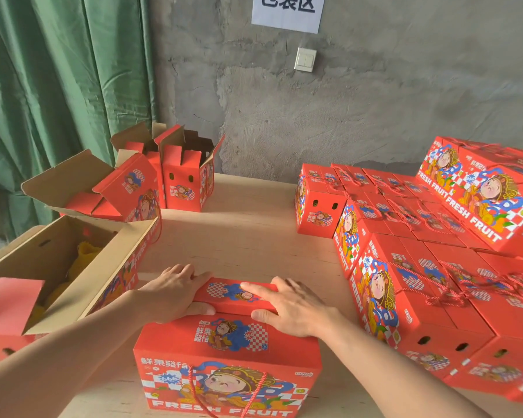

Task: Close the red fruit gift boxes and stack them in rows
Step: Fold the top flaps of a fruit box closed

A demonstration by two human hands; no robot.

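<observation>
1. Left hand [175,292]: grips left end of raised top flap [236,295], fingers curled over far edge, thumb against near face.
2. Right hand [290,309]: pinches right end of same flap, index finger [254,289] laid straight along the top, thumb against near face. Other fingers over far side, partly hidden.
3. Red gift box [227,357] under both hands: sits at near edge of bench [248,230], centre of view, printed long side toward camera. Lid panels folded down, flap ridge standing along top middle. Red rope handle [194,390] hanging down the front.
4. Near left: large open box [52,251], flaps up, yellow items [85,254] inside, too blurred to identify. Gap to the held box hidden by left forearm, cannot tell if touching.
5. Back left: several more open boxes [187,182], flaps raised, bunched together beside green curtain [58,86]. One tipped over toward the large open box.
6. Right: closed boxes [420,300] packed in rows, sides touching, rope handles lying on lids. Nearest one close to right forearm, apart from the held box.
7. Far right: second layer [480,191] stacked on those rows, cut off by frame edge.
8. Behind: rough grey wall [375,101], white paper sign [287,10], white light switch [305,59].
</observation>
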